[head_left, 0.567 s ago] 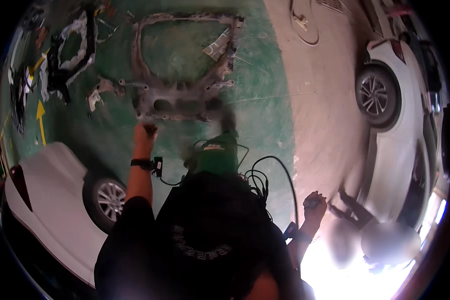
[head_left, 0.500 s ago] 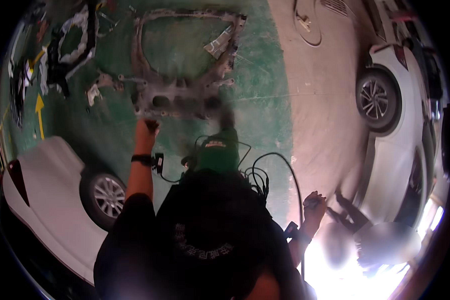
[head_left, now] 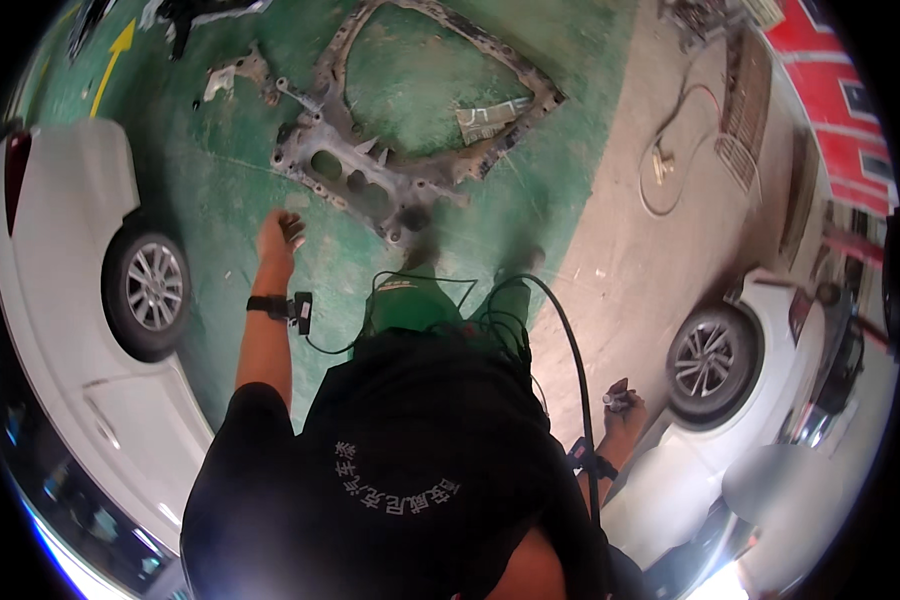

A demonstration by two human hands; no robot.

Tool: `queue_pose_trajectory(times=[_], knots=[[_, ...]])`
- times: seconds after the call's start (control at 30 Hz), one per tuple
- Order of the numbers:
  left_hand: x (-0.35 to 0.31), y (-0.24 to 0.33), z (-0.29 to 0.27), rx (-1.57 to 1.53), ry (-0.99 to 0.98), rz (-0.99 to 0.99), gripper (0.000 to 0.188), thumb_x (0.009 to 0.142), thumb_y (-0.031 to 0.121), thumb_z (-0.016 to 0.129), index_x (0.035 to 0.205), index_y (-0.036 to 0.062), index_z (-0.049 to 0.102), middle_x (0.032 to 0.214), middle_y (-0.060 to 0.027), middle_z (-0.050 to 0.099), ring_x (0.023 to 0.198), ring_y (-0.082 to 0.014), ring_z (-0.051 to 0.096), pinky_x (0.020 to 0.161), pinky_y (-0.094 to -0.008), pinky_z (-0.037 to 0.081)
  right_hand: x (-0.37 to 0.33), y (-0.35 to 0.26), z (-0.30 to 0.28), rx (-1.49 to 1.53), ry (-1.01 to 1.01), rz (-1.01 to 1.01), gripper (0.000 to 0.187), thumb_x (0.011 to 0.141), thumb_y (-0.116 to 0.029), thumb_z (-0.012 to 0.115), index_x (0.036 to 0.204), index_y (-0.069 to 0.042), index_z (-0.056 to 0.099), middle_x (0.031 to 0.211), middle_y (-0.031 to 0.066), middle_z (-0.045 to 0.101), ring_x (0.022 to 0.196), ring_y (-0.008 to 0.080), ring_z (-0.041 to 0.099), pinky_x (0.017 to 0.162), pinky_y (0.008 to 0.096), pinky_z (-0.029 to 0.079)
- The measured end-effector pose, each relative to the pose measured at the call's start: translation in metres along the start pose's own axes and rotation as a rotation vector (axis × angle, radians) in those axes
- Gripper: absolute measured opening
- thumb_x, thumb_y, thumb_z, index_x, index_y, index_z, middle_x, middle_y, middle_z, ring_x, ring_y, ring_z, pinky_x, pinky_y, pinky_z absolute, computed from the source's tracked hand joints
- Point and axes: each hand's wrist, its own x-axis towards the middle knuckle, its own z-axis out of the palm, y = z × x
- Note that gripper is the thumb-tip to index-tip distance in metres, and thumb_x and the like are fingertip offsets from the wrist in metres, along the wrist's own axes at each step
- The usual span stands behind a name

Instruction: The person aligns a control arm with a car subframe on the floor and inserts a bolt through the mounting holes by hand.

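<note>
My left hand (head_left: 280, 238) hangs in front of my body over the green floor. Its fingers are loosely curled, a little apart, with nothing seen in them. Nearest to it lies a rusty metal car subframe (head_left: 335, 185), flat on the floor and apart from the hand. Out to my right side, my right hand (head_left: 625, 418) has its fingers closed around a small silvery object (head_left: 618, 401); its kind is too small to tell. Both wrists wear black straps with a small box, and a cable runs from the left one.
White cars stand on my left (head_left: 60, 250) and right (head_left: 770, 350). Inside the subframe lies a flat printed sheet (head_left: 490, 120). A bracket-like metal part (head_left: 245, 75) rests left of it. A hose (head_left: 655, 170) loops by a floor grate (head_left: 740, 160). A black cable (head_left: 575, 370) hangs beside me.
My view has turned to the right, so the subframe looks rotated and the left car shows more. My left hand now sits farther from the subframe. The right hand stays out at my side.
</note>
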Motion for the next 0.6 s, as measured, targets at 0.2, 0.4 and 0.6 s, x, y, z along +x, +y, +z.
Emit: queue_pose_trajectory(times=[0.2,0.4,0.6], knots=[[-0.068,-0.073,-0.05,-0.248,0.322,-0.034,0.017,0.087,0.023,0.057,0.089,0.0068,0.059,0.09,-0.009,0.067,0.081,-0.0244,0.066,0.065,-0.0371,0.047,0.111,-0.052,0.148,-0.246,-0.19,0.234,0.034,0.075,0.005,0.048,0.108,0.011,0.055,0.102,0.0208,0.063,0.093,0.0329,0.062,0.085,0.045,0.055],[-0.183,-0.143,0.006,-0.381,0.516,-0.041,0.015,0.086,0.02,0.056,0.091,0.0066,0.059,0.092,-0.009,0.066,0.084,-0.025,0.065,0.067,-0.0378,0.047,0.169,-0.074,0.317,-0.629,-0.344,0.252,0.026,0.071,0.0,0.049,0.096,0.005,0.051,0.084,0.0157,0.055,0.08,0.0322,0.056,0.075,0.0469,0.051],[-0.278,-0.201,0.051,-0.504,0.681,-0.046,0.015,0.088,0.019,0.056,0.095,0.007,0.059,0.099,-0.0082,0.068,0.091,-0.0241,0.065,0.078,-0.0387,0.047,0.195,-0.063,0.433,-0.928,-0.64,0.345,0.022,0.074,0.001,0.048,0.095,0.003,0.052,0.084,0.0127,0.055,0.081,0.0295,0.057,0.079,0.048,0.051]])
